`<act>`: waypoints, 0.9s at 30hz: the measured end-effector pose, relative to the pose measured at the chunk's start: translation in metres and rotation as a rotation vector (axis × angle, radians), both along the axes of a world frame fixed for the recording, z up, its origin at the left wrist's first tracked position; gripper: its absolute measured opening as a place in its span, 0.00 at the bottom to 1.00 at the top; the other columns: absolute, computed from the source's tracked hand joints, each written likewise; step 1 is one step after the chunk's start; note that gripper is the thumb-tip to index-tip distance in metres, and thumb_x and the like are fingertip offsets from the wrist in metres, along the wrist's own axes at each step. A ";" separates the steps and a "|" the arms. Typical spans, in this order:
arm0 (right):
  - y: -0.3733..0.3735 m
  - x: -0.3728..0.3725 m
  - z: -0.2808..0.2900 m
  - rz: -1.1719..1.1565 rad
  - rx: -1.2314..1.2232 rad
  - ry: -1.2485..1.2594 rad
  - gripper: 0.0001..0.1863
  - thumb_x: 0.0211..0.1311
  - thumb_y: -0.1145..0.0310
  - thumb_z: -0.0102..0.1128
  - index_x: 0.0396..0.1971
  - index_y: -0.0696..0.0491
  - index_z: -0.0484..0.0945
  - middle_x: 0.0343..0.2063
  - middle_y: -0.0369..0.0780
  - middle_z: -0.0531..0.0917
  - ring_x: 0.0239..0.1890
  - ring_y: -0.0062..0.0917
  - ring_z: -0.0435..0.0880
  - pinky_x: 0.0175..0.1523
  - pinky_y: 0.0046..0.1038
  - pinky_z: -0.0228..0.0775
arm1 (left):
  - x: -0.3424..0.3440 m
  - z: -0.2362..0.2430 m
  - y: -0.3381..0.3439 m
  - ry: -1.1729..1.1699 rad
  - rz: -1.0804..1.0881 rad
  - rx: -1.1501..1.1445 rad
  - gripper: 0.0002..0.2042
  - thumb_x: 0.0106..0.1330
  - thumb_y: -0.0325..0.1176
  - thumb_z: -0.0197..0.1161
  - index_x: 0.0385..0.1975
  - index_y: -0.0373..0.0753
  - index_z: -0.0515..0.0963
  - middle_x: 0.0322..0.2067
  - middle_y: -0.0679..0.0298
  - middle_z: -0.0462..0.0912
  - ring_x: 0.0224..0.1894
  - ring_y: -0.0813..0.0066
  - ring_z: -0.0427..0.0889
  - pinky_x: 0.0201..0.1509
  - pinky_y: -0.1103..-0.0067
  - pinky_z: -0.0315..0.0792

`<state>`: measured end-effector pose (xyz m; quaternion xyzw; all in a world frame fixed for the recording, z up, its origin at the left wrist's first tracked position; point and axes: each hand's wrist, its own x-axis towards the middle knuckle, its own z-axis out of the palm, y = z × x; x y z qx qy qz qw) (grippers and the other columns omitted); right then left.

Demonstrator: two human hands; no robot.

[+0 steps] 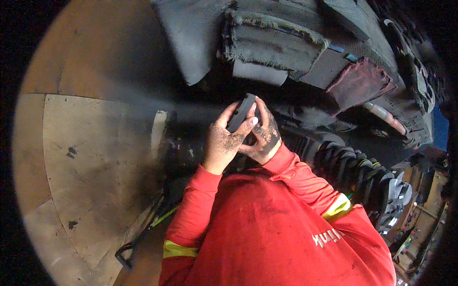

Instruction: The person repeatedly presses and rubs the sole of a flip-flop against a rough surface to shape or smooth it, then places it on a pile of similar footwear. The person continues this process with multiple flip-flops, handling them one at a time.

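Both my hands, smeared with black grime, are closed around a thick dark grey sole-like piece [242,112] in front of my chest. It is tilted, its upper end leaning right, and small notches show along one edge. My left hand [223,141] grips its left side, with the thumb reaching across the lower end. From the right, my right hand [266,135] holds it with the fingers behind, partly hidden. I cannot make out its exact kind.
Ahead is a dark, dusty bench or machine with a frayed grey cloth [276,45] and a dark red cloth [365,83]. A row of dark sandal-like pieces [348,162] stands at right. Stained wooden boards [100,167] cover the floor at left.
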<state>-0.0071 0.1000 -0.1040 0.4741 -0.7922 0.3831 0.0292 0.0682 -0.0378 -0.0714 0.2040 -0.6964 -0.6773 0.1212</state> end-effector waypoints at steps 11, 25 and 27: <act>-0.017 -0.006 0.014 -0.011 -0.058 -0.516 0.40 0.43 0.66 0.78 0.60 0.56 0.72 0.55 0.48 0.79 0.58 0.41 0.79 0.63 0.36 0.69 | -0.042 0.024 -0.013 -0.285 -0.022 -0.647 0.16 0.66 0.45 0.64 0.43 0.38 0.82 0.28 0.48 0.85 0.30 0.47 0.85 0.32 0.64 0.76; -0.005 -0.031 0.017 -0.028 -0.056 -0.435 0.33 0.38 0.68 0.78 0.51 0.57 0.79 0.44 0.49 0.84 0.48 0.42 0.84 0.53 0.36 0.75 | -0.059 0.009 -0.001 -0.245 0.014 -0.536 0.19 0.67 0.50 0.62 0.37 0.36 0.82 0.23 0.46 0.82 0.28 0.46 0.84 0.29 0.61 0.74; -0.002 -0.027 0.016 -0.016 -0.007 -0.359 0.34 0.38 0.70 0.78 0.52 0.57 0.78 0.44 0.49 0.84 0.48 0.42 0.84 0.53 0.36 0.75 | -0.054 0.009 0.003 -0.189 0.037 -0.502 0.18 0.67 0.48 0.63 0.36 0.36 0.81 0.22 0.48 0.82 0.26 0.47 0.83 0.28 0.62 0.73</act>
